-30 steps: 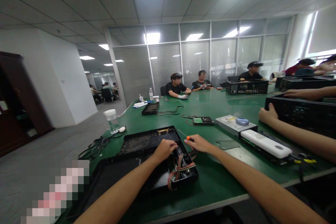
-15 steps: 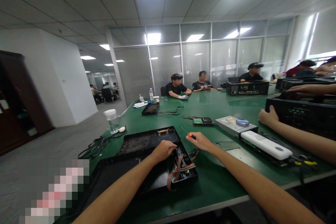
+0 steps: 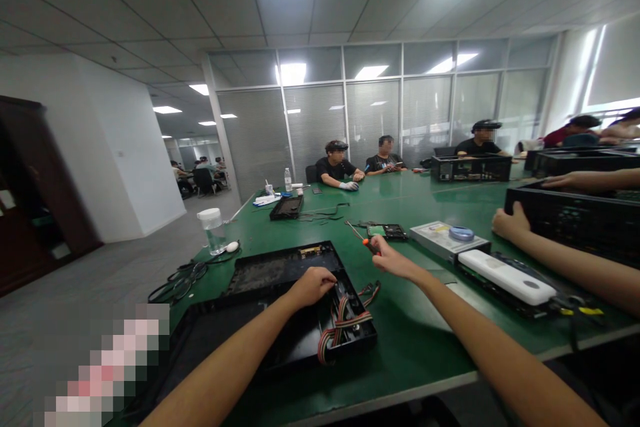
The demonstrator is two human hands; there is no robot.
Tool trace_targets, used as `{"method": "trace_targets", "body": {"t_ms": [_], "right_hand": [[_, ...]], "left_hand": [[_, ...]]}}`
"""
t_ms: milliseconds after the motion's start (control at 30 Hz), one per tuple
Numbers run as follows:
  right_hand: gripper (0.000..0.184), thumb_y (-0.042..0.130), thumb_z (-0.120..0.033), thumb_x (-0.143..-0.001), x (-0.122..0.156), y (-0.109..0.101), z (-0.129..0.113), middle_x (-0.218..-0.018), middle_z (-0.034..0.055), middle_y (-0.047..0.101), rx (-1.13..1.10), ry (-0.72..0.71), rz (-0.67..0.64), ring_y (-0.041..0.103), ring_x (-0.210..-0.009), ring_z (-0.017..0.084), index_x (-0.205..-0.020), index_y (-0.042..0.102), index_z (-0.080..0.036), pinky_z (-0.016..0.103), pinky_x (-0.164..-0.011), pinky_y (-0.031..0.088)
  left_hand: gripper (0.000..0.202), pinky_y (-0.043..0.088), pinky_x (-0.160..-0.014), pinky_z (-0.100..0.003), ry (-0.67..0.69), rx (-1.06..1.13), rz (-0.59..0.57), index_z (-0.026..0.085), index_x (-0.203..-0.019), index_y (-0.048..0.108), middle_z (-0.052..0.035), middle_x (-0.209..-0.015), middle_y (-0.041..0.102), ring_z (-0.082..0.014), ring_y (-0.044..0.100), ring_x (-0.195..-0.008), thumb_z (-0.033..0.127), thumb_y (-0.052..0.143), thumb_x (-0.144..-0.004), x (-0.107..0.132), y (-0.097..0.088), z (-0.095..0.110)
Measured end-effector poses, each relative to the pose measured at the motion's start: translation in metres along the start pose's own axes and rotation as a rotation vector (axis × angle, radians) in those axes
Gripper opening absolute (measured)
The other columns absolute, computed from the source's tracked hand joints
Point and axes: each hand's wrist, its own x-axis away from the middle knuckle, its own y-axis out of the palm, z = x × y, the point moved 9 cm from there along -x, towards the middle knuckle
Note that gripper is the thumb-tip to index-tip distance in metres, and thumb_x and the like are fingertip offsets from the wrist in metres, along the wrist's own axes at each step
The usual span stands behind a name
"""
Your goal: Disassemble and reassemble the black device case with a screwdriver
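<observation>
An orange-and-black-handled screwdriver [image 3: 370,246] is gripped in my right hand [image 3: 391,258], above the table to the right of the opened case. Its metal shaft points up and left. My left hand [image 3: 313,285] is closed over the inner edge of the black case [image 3: 280,320], with the fingertips pinched near a metal part; whatever they hold is too small to make out. Striped ribbon cables [image 3: 344,324] loop out of the case's right end. Behind the case lies a flat black panel [image 3: 280,268] with a small brass-coloured piece on it.
A hard drive with a green board [image 3: 387,232], a boxy metal drive [image 3: 440,240] and a long white device [image 3: 507,276] lie to the right. A water jar [image 3: 213,233] and black cables [image 3: 185,280] are at left. A co-worker's hands [image 3: 513,221] hold a black case.
My right hand has moved right and slightly up with the screwdriver, away from the case. My left hand stays in place. The co-worker's case on the right has tilted slightly.
</observation>
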Motion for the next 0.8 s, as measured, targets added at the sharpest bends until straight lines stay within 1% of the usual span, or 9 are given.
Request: {"method": "trace_targets", "body": {"t_ms": [67, 100, 133, 200, 267, 300, 500, 633, 800], "right_hand": [[0.027, 0.050, -0.032, -0.072, 0.001, 0.001, -0.004, -0.062, -0.0069, 0.041, -0.089, 0.006, -0.076, 0.037, -0.044, 0.007, -0.093, 0.037, -0.019, 0.020, -0.044, 0.032], [0.026, 0.047, -0.036, -0.075, 0.002, -0.003, -0.007, -0.060, -0.0065, 0.041, -0.115, -0.001, -0.065, 0.037, -0.042, 0.007, -0.092, 0.039, -0.019, 0.020, -0.042, 0.030], [0.026, 0.044, -0.041, -0.078, 0.002, -0.010, -0.009, -0.058, -0.0060, 0.041, -0.121, -0.010, -0.016, 0.036, -0.041, 0.007, -0.089, 0.041, -0.018, 0.020, -0.041, 0.029], [0.031, 0.039, -0.047, -0.080, 0.004, -0.027, -0.013, -0.052, -0.0053, 0.039, -0.091, -0.035, 0.153, 0.034, -0.040, 0.007, -0.080, 0.045, -0.017, 0.020, -0.039, 0.027], [0.034, 0.042, -0.050, -0.078, 0.008, -0.038, -0.018, -0.050, -0.0047, 0.037, -0.033, -0.073, 0.300, 0.034, -0.042, 0.008, -0.072, 0.045, -0.017, 0.021, -0.040, 0.027], [0.033, 0.044, -0.050, -0.077, 0.010, -0.037, -0.021, -0.051, -0.0043, 0.037, -0.001, -0.094, 0.331, 0.034, -0.044, 0.008, -0.070, 0.046, -0.017, 0.021, -0.041, 0.028], [0.029, 0.043, -0.043, -0.077, 0.012, -0.012, -0.035, -0.055, -0.0018, 0.043, 0.142, -0.162, 0.285, 0.039, -0.051, 0.010, -0.067, 0.050, -0.016, 0.022, -0.049, 0.032], [0.028, 0.044, -0.041, -0.077, 0.014, -0.010, -0.042, -0.057, -0.0006, 0.047, 0.204, -0.199, 0.291, 0.042, -0.054, 0.012, -0.065, 0.051, -0.017, 0.023, -0.054, 0.034], [0.030, 0.042, -0.042, -0.078, 0.013, -0.014, -0.038, -0.058, -0.0002, 0.048, 0.194, -0.179, 0.314, 0.042, -0.054, 0.012, -0.065, 0.051, -0.017, 0.023, -0.054, 0.034]], "left_hand": [[0.015, 0.043, -0.072, -0.021, -0.025, 0.010, -0.011, 0.014, -0.086, 0.064, -0.0034, -0.082, 0.063, -0.0130, 0.056, -0.075, 0.013, 0.053, -0.075, -0.001, 0.001, -0.001], [0.016, 0.043, -0.071, -0.021, -0.036, 0.014, -0.017, 0.014, -0.087, 0.063, -0.0030, -0.081, 0.063, -0.0127, 0.056, -0.074, 0.013, 0.054, -0.075, -0.001, 0.002, -0.002], [0.016, 0.043, -0.070, -0.021, -0.046, 0.018, -0.021, 0.014, -0.087, 0.063, -0.0026, -0.080, 0.062, -0.0125, 0.056, -0.073, 0.012, 0.053, -0.074, -0.001, 0.003, -0.003], [0.017, 0.043, -0.069, -0.021, -0.067, 0.027, -0.031, 0.015, -0.088, 0.062, -0.0022, -0.080, 0.062, -0.0122, 0.055, -0.072, 0.012, 0.052, -0.075, -0.001, 0.004, -0.004], [0.019, 0.043, -0.069, -0.021, -0.090, 0.038, -0.041, 0.015, -0.090, 0.062, -0.0021, -0.080, 0.062, -0.0121, 0.055, -0.072, 0.013, 0.050, -0.076, 0.000, 0.006, -0.006], [0.019, 0.043, -0.069, -0.021, -0.098, 0.044, -0.046, 0.015, -0.090, 0.062, -0.0021, -0.080, 0.062, -0.0121, 0.055, -0.072, 0.014, 0.049, -0.076, 0.000, 0.007, -0.007], [0.021, 0.044, -0.067, -0.021, -0.106, 0.077, -0.064, 0.014, -0.091, 0.063, -0.0024, -0.079, 0.063, -0.0123, 0.056, -0.071, 0.015, 0.047, -0.077, 0.001, 0.008, -0.007], [0.021, 0.043, -0.067, -0.020, -0.078, 0.069, -0.047, 0.014, -0.091, 0.064, -0.0023, -0.079, 0.063, -0.0123, 0.055, -0.071, 0.014, 0.048, -0.077, 0.001, 0.004, -0.002], [0.021, 0.043, -0.068, -0.021, -0.088, 0.051, -0.058, 0.014, -0.091, 0.064, -0.0029, -0.080, 0.064, -0.0130, 0.056, -0.072, 0.015, 0.048, -0.077, 0.001, 0.005, -0.001]]}}
